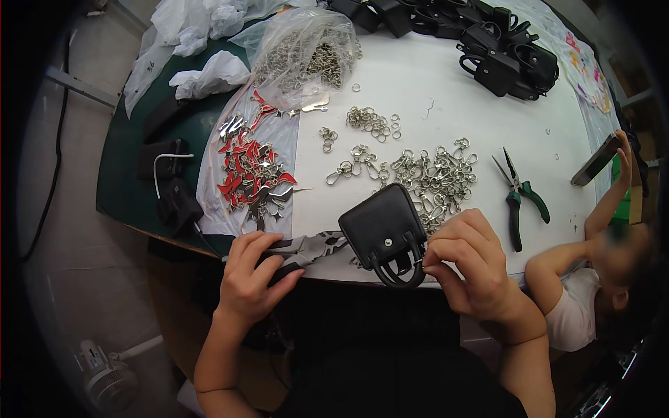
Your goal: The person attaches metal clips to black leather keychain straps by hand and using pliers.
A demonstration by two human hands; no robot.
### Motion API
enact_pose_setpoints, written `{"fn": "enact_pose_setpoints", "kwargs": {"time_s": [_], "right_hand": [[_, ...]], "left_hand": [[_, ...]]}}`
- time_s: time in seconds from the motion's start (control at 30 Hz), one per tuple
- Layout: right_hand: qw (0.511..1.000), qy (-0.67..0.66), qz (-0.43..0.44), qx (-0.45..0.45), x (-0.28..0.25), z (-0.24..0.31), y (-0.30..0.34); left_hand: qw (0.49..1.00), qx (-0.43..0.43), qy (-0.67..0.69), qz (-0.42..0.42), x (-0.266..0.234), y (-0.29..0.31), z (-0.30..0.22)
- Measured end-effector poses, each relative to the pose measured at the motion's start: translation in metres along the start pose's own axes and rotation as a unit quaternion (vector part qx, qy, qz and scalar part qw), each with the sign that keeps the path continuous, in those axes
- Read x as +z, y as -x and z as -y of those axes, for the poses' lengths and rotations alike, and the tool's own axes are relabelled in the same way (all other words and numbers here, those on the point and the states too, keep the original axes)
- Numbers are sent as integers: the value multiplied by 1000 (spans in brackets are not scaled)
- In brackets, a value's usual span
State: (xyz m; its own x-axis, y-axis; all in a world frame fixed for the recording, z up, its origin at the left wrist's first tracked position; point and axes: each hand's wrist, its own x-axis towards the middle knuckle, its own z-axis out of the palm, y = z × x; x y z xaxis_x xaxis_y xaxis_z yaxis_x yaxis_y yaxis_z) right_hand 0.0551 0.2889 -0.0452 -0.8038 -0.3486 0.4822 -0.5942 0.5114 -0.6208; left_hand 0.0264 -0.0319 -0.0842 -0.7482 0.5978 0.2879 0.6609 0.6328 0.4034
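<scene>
A miniature black handbag with a silver snap and two looped handles lies at the table's front edge, its handles toward me. The fingers of my right hand pinch at the side of its handle; a tiny shiny bit of metal shows there, too small to name. My left hand is closed round the dark handles of a pair of pliers, whose jaws point at the bag's left side. Just beyond the bag spreads a pile of silver swivel clasps. Loose split rings lie farther off.
Red and silver charms cover a plastic sheet at left. Behind them sits a clear bag of metal fittings. Green-handled needle-nose pliers lie at right, more black mini bags far right. Beside me, another person's arm holds a phone.
</scene>
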Motion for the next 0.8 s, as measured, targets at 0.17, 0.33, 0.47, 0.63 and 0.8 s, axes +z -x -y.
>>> {"fn": "enact_pose_setpoints", "kwargs": {"time_s": [0.17,0.33,0.47,0.63,0.8], "right_hand": [[1000,8,-18,-10,-10,8,0],[999,34,-21,-14,-17,14,0],[998,55,-14,-12,-13,15,2],[996,80,-8,-37,-10,15,1],[993,98,-7,-68,-10,17,2]], "left_hand": [[995,-95,19,1,-21,-16,-12],[992,-124,-7,-31,-30,-25,-12],[997,-72,28,-25,-43,-32,-13],[997,50,16,65,-56,-63,-46],[992,81,-24,90,-64,-74,-53]]}}
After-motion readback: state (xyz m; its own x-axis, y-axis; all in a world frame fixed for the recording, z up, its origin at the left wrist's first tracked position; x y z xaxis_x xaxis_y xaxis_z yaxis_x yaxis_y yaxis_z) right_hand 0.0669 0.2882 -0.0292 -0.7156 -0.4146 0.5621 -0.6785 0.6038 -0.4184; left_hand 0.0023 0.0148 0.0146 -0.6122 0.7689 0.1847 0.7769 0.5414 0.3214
